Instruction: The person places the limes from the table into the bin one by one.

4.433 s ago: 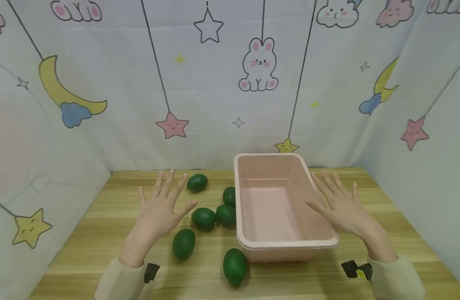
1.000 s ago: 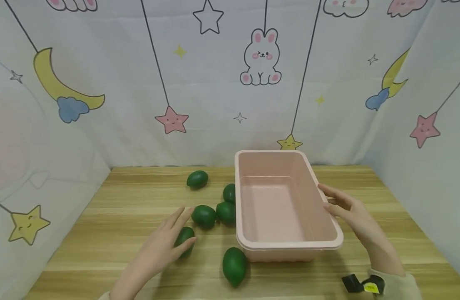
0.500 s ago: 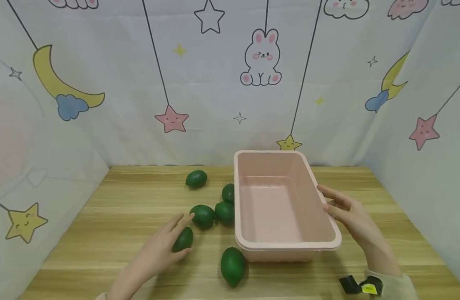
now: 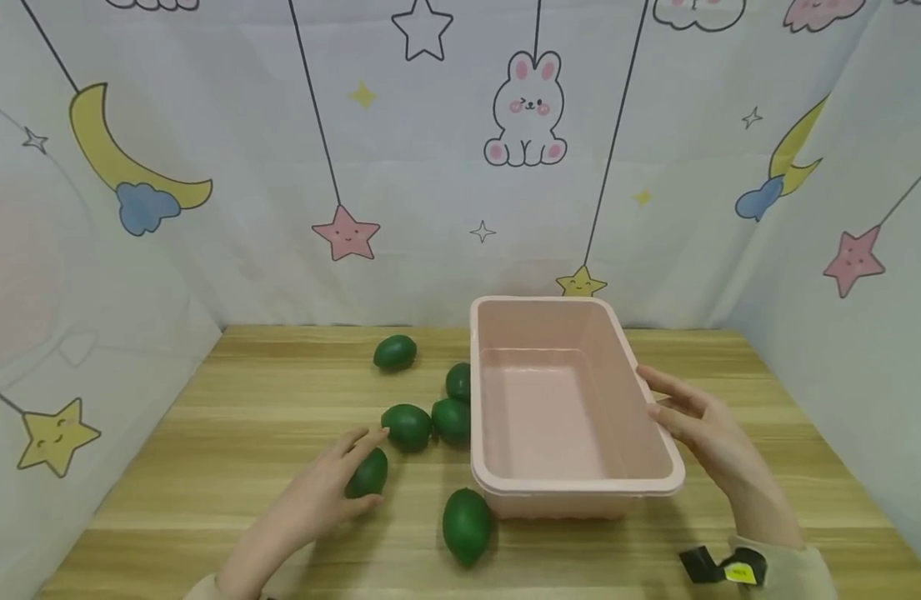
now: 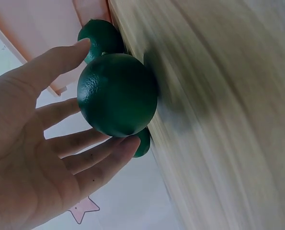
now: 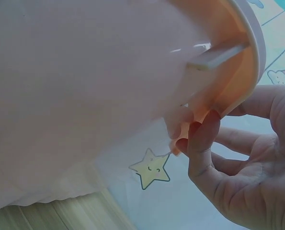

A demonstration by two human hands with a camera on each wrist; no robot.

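Observation:
Around a dark green lime [image 4: 369, 473] on the table curves my left hand [image 4: 321, 483], palm facing right. In the left wrist view the lime [image 5: 117, 95] lies between the thumb and the fingers, with fingertips against its underside. My right hand [image 4: 718, 442] holds the right rim of a pale pink plastic bin [image 4: 576, 490]. The right wrist view shows bent fingers [image 6: 204, 136] under the bin's lip. Its interior is bare. More limes lie left of the bin: one lime [image 4: 407, 427] near my left fingertips, another lime [image 4: 467, 527] by its front corner.
Two limes touch or overlap the bin's left side, including a lime [image 4: 452, 421]. A farther lime [image 4: 395, 353] lies near the back of the wooden table [image 4: 227, 417]. White curtains [image 4: 415, 167] with printed stars and a bunny enclose the back and sides.
My left hand, earlier spread above the table, has come down around the lime and its fingers have drawn in. My right hand has moved from above the bin's side to its rim.

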